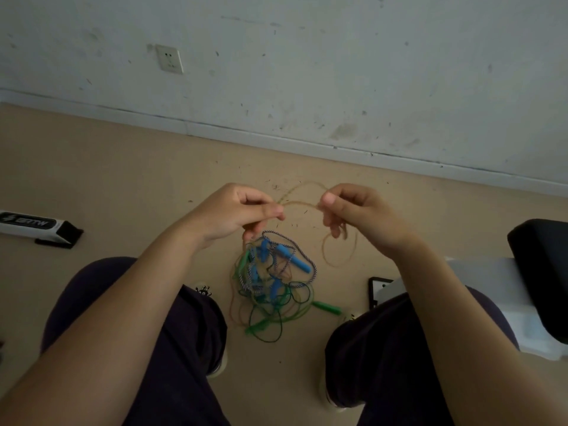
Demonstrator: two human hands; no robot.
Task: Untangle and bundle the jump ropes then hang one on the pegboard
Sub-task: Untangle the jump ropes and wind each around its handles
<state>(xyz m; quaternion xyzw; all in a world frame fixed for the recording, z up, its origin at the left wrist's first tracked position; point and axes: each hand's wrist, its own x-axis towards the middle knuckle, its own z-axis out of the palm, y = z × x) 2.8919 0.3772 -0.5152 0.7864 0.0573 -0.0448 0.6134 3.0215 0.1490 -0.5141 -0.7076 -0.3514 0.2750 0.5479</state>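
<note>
A tangled heap of jump ropes (273, 284) lies on the floor between my knees. It holds a blue-and-white braided rope with blue handles (292, 258) and a green rope with green handles (327, 306). A thin tan rope (302, 203) stretches between my hands above the heap. My left hand (242, 213) pinches one part of it. My right hand (356, 216) pinches another part, and a tan loop (330, 253) hangs below it. Further tan strands run down into the heap. No pegboard is in view.
A white and black box (40, 227) lies on the floor at the left. A white box with a black object on it (504, 290) stands at the right. A small dark frame (376, 290) lies by my right knee. The wall (307, 72) carries a socket (169, 58).
</note>
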